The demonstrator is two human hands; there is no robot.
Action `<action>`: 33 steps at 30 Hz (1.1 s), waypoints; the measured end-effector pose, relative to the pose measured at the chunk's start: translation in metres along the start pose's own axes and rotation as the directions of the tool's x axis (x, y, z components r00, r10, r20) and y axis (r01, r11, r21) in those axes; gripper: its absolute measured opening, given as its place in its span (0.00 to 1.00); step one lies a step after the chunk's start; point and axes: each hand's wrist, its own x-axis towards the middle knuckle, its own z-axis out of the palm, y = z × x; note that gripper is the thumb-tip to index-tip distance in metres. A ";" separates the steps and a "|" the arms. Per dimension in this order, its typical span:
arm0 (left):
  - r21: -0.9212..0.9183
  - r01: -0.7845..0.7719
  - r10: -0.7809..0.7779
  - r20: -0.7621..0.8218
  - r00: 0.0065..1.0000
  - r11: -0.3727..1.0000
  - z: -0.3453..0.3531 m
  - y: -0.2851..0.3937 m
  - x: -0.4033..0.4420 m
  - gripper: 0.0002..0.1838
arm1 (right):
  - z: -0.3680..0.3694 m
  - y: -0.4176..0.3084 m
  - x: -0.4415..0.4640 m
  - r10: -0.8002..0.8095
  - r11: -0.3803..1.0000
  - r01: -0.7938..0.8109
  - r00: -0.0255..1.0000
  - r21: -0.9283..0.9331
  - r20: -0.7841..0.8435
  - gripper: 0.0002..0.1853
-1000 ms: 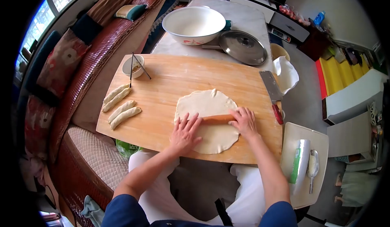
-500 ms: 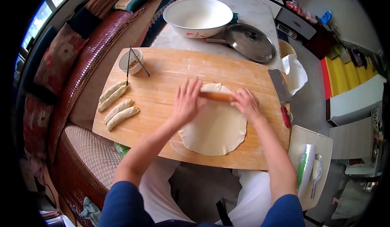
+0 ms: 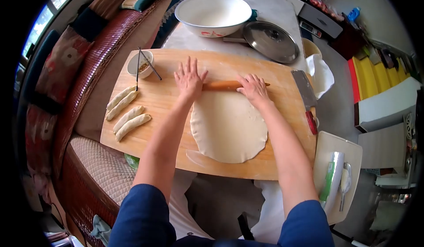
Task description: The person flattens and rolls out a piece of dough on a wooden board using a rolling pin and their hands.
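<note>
A wooden rolling pin point(image 3: 222, 85) lies across the far edge of a flat, round sheet of dough point(image 3: 229, 125) on the wooden board. At the pin's left end is my left hand point(image 3: 190, 81), palm down, its fingers stretched out and spread past the pin. My right hand point(image 3: 253, 89) bends its fingers over the pin near its right end, and the tip pokes out beyond them. Left of the dough lie several rolled dough pieces point(image 3: 132, 127). Behind these, a small white bowl point(image 3: 131, 66) with some filling has two dark chopsticks point(image 3: 151, 64) resting on it.
A cleaver point(image 3: 304, 89) with a red handle lies along the board's right edge. Beyond the board point(image 3: 168, 152) stand a large white basin point(image 3: 212, 28) and a metal lid point(image 3: 270, 41). At right, a tray point(image 3: 324, 145) holds a cling film roll point(image 3: 332, 178) and a spoon point(image 3: 346, 183).
Both hands and the rolling pin have moved forward to the dough's far edge. My left hand's fingers are spread wider, and the dough's far edge now lies flatter under the pin.
</note>
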 end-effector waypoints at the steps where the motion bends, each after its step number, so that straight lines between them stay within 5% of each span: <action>1: -0.011 0.037 -0.037 -0.052 0.998 0.999 -0.005 0.007 -0.001 0.38 | -0.002 0.001 -0.005 0.030 1.000 -0.030 1.000 0.003 -0.004 0.23; 4: -0.104 -0.106 0.094 -0.118 0.989 0.989 -0.015 0.022 -0.039 0.38 | -0.013 0.015 -0.035 0.207 0.978 -0.202 0.968 0.045 -0.139 0.20; 9: -0.090 -0.327 0.337 0.146 0.930 0.941 -0.021 0.069 -0.131 0.39 | -0.033 0.050 -0.124 0.546 0.820 -0.491 0.825 0.294 -0.143 0.20; 12: -0.142 -0.488 0.508 0.217 0.833 0.861 -0.025 0.104 -0.174 0.39 | -0.037 0.061 -0.169 0.549 0.810 -0.491 0.828 0.320 -0.118 0.21; 18: -0.270 -0.571 0.631 0.307 0.712 0.776 -0.043 0.109 -0.206 0.38 | -0.069 0.036 -0.184 0.213 0.971 -0.199 0.973 0.135 -0.091 0.24; 23: -0.302 -0.620 0.690 0.309 0.655 0.724 -0.055 0.083 -0.223 0.39 | -0.050 0.038 -0.155 0.283 0.958 -0.279 0.957 -0.064 0.061 0.28; 26: -0.408 -0.522 0.639 0.238 0.731 0.749 -0.038 0.061 -0.212 0.34 | -0.041 0.054 -0.133 0.400 0.916 -0.398 0.916 -0.044 0.033 0.28; 30: -0.592 -0.170 0.161 -0.068 0.985 0.787 -0.042 0.004 -0.177 0.28 | -0.048 0.059 -0.132 0.594 0.767 -0.577 0.804 0.281 0.026 0.27; 33: -0.627 0.129 -0.081 0.104 0.991 0.768 -0.056 -0.031 -0.174 0.29 | -0.023 0.091 -0.161 0.609 0.753 -0.532 0.787 0.388 -0.101 0.28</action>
